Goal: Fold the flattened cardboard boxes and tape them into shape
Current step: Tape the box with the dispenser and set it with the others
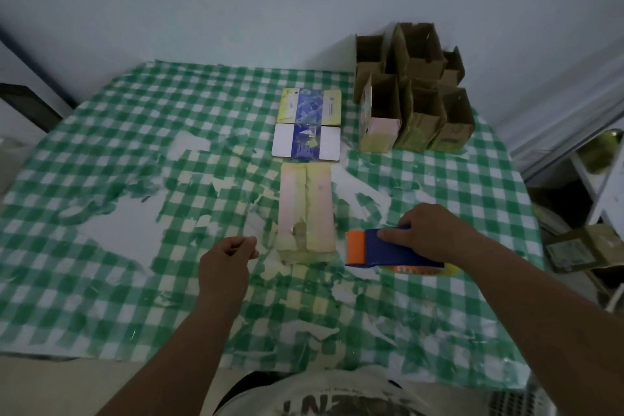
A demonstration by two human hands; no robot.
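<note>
Nearest, a printed shirt (pixel 324 395) at the bottom edge, then two bare forearms reaching out over the green-and-white checked tablecloth (pixel 101 152), worn through to white in patches. Right hand (pixel 429 233) wrapped around a blue-and-orange tape dispenser (pixel 388 248), orange end pointing left toward the box, probably kept ready to lay a strip along the seam. Left hand (pixel 226 262) just left of the box, fingers curled loosely with thumb meeting fingertips; whether pinching a tape end, impossible to tell. Between the hands, the pink-and-yellow folded box (pixel 306 209), flap seam up, likely so placed for taping. Farther off, flattened blue-and-yellow boxes (pixel 308 121) waiting in line; far right, finished open boxes (pixel 413 91) clustered clear of the work.
</note>
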